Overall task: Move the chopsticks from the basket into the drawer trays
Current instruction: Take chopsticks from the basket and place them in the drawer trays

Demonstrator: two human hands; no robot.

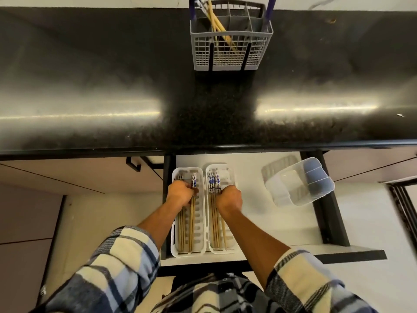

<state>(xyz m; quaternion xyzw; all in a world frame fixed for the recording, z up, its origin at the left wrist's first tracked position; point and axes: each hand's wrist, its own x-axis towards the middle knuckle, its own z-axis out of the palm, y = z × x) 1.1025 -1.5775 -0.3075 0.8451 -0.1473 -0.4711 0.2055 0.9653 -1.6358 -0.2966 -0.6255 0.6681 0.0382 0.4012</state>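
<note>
Nearest are two plaid sleeves (126,263), rolled back from bare forearms that reach away into the open drawer (266,213); the drawer's white floor carries two white slotted trays side by side at its left end. The left hand (180,193) is down in the left tray (174,240), curled with its fingers closed around the chopsticks lying there; those chopsticks (191,224) run lengthwise, pale wooden ends near, patterned blue-and-white ends far. The right hand (229,198) sits as a fist over the right tray (232,242), closed on the chopsticks in it; that bundle (215,231) also lies lengthwise with its blue-and-white tops at the far end. To the right in the drawer, well apart from the trays, a clear plastic container (316,177) lies tilted on its side, against a grey ribbed piece whose nature I cannot tell. Beyond the drawer stretches the dark speckled countertop (112,86), glossy with two bright reflections; at its far edge stands the grey mesh basket (230,53), divided into compartments; a few more wooden chopsticks (216,23) lean in its left compartment, and blue handles rise at both sides of it.
</note>
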